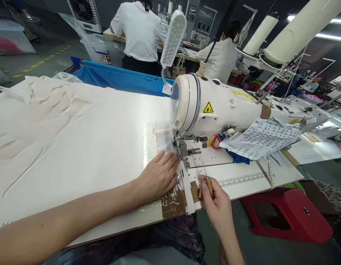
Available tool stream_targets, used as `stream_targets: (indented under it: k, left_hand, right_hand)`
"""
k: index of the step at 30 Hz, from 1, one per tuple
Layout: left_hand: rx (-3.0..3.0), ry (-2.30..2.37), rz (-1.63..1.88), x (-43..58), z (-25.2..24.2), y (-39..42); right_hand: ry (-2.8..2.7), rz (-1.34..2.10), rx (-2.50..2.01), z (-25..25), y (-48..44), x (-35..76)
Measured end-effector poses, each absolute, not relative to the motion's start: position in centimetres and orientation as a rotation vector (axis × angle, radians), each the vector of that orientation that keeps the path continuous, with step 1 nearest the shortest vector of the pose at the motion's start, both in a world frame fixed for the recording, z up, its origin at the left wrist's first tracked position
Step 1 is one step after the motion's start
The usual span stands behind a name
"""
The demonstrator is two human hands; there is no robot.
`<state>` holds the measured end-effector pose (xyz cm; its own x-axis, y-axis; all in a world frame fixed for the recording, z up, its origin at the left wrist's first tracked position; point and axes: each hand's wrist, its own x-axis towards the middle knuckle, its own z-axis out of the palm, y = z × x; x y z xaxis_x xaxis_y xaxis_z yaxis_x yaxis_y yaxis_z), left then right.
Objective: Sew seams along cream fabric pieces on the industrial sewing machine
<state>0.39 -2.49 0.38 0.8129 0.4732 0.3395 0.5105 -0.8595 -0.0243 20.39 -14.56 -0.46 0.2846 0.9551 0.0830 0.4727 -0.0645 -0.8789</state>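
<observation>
In the head view my left hand (pixel 161 173) lies flat, palm down, on the table just left of the needle area. Its fingertips rest on a piece of thin white fabric (pixel 164 140) by the presser foot. My right hand (pixel 216 201) is closed around the wooden handle of an awl (pixel 209 187), whose thin metal shaft points up toward the machine bed. The white sewing machine (pixel 214 106) stands over both hands. A narrow white strip (pixel 189 197) runs from the foot area down over the table's front edge.
Cream fabric (pixel 49 99) is heaped on the left of the white table (pixel 112 147). Red-handled scissors (pixel 216 141) and a handwritten paper (pixel 262 137) are beside the machine. A blue cloth bin (pixel 120 78) stands behind, a red stool (pixel 294 217) at right. Two people in white sit farther back.
</observation>
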Motion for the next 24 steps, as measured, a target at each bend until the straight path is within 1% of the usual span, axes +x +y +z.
stream_targets:
  k: [10, 17, 21, 24]
  left_hand:
    - [-2.866, -0.793, -0.522, 0.4, -0.3, -2.6]
    - [-2.850, -0.791, -0.567, 0.3, -0.8, -1.9]
    - [-2.854, -0.823, -0.569, 0.4, -1.1, -1.3]
    - [-2.877, -0.859, -0.571, 0.4, -0.9, -0.9]
  right_hand:
    - [-1.312, 0.687, -1.712, -1.4, -14.5, 20.6]
    - [-1.369, 0.461, -1.670, -1.8, -14.6, 20.4]
    - [-1.335, 0.438, -1.678, -1.5, -14.3, 19.1]
    - [-1.441, 0.348, -1.597, -1.1, -13.7, 17.8]
